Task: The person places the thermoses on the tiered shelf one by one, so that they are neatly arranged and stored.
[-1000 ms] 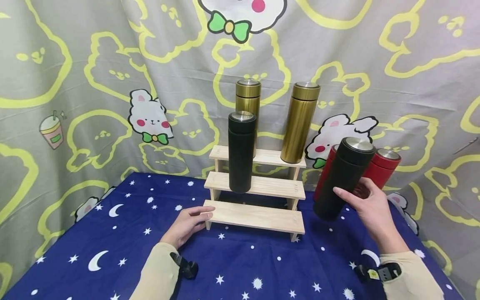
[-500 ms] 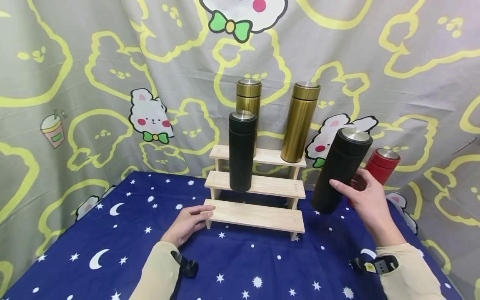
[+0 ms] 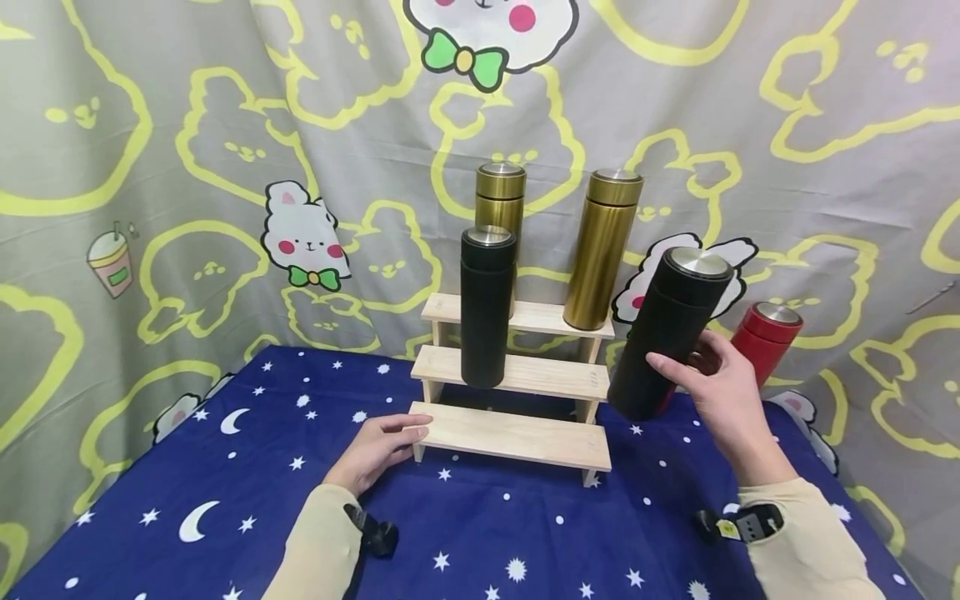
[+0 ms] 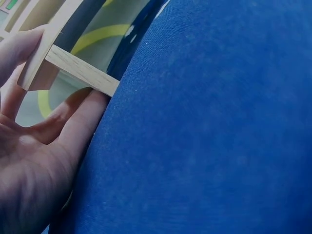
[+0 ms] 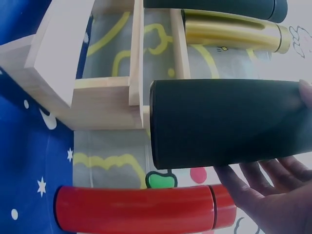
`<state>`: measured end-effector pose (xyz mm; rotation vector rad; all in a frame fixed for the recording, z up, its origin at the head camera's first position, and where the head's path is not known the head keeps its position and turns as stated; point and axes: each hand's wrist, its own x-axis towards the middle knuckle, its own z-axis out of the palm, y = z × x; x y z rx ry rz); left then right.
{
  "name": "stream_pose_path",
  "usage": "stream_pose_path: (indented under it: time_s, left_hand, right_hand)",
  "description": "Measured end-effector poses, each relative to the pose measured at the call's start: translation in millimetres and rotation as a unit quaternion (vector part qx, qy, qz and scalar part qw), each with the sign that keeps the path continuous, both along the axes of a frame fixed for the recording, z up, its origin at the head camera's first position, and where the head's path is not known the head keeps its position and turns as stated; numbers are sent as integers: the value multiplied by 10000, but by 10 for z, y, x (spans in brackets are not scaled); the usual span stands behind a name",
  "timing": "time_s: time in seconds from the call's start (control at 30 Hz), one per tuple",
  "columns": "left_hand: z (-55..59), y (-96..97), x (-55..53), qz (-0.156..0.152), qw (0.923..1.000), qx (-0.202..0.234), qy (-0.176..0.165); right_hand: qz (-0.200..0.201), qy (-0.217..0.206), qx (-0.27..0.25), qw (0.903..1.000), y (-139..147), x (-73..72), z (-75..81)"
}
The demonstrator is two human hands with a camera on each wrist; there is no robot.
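My right hand [image 3: 723,404] grips a black thermos bottle [image 3: 663,342] with a silver lid top, raised and tilted to the right of the stepped wooden rack [image 3: 517,433]. In the right wrist view, the base of that thermos bottle [image 5: 229,124] points toward the rack and stays apart from it. My left hand [image 3: 378,450] holds the left end of the lowest step. In the left wrist view, its fingers [image 4: 80,124] lie against the rack's leg. Another black thermos bottle [image 3: 486,321] stands upright at the left of the middle step.
Two gold thermos bottles, left [image 3: 501,187] and right [image 3: 603,258], stand on the top step. A red thermos bottle [image 3: 768,337] is behind my right hand. A blue star-patterned cloth [image 3: 300,442] covers the table, and a patterned curtain [image 3: 390,158] hangs behind.
The black thermos in my right hand has moved left and up, closer to the rack. My left hand has stayed on the lowest step.
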<state>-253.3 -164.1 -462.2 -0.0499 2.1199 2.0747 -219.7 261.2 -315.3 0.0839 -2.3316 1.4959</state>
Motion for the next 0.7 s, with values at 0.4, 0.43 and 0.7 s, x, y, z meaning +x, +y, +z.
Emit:
stream_pose_path:
  time_s: [0.4,0.43,0.7]
  left_hand:
    - [-10,5,-5,-18,10000,60,2]
    - [-10,6,-11,-29,10000,63,-11]
    - [-6,-2,-20,4,10000,21,-31]
  right_hand:
    - [84,95,-155,9998,-128,-86,49]
    - [104,125,-200,9997,-137,-99,46]
    - [165,101,-277,9994,-230,-194,67]
